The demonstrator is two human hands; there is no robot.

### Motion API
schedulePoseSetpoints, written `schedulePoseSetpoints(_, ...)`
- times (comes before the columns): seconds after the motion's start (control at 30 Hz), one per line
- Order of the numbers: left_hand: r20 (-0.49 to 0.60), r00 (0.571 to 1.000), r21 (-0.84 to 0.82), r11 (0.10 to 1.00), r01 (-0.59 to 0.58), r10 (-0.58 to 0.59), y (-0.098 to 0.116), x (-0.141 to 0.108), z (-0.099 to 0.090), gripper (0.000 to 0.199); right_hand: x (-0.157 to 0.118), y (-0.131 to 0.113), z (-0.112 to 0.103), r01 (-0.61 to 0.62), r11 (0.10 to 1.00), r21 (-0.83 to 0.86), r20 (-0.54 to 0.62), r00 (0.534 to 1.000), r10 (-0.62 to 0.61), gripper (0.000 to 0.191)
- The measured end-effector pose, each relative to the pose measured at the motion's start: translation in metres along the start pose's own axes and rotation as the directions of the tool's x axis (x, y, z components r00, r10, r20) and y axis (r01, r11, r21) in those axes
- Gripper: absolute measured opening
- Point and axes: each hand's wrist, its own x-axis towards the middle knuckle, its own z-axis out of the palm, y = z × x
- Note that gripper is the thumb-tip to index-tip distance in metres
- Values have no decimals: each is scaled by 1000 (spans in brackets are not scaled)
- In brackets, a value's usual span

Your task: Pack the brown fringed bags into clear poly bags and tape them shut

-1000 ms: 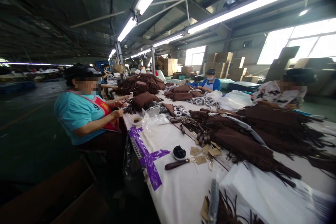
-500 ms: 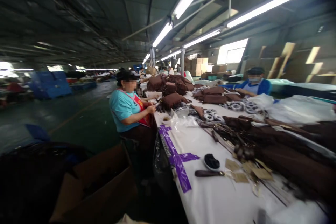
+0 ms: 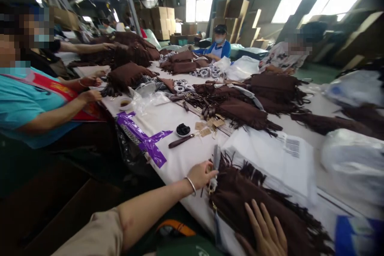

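Note:
A dark brown fringed bag (image 3: 240,192) lies on the table in front of me, with a gold zip along its near edge. My left hand (image 3: 202,178) is at its left corner, fingers pinched on a grey-wrapped strip (image 3: 216,158) beside a gold-coloured ring. A bracelet circles that wrist. My right hand (image 3: 267,228) lies flat on the bag, its fingers spread and holding nothing. Just beyond, a brown wrist strap (image 3: 181,141) rests beside a small dish of black pieces (image 3: 183,129) and several tan tags (image 3: 204,130).
Purple tape (image 3: 144,138) crosses the table's left edge. A printed white plastic bag (image 3: 270,156) lies behind the brown bag. More brown bags (image 3: 243,112) and grey-wrapped coils (image 3: 181,86) stand farther back. A co-worker in turquoise (image 3: 27,104) sits left; others work across the table.
The view has swung right and down to the table before me. Both my hands and the brown fringed bag have come into sight.

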Motion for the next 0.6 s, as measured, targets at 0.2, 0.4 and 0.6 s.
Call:
schedulePoseSetpoints(0.2, -90, 996, 166, 986, -1, 16, 21, 49, 9, 25, 30, -6, -12, -32, 999, 10, 73, 997, 31, 75)
schedulePoseSetpoints(0.4, -157, 987, -3, 1000, 27, -27, 10, 24, -3, 24, 60, -71, -9, 25, 996, 91, 83, 996, -33, 64)
schedulePoseSetpoints(0.6, -206, 962, -187, 958, -218, 179, -23, -62, -35, 26, 35, -53, 2, 250, 968, 28, 80, 965, -251, 61)
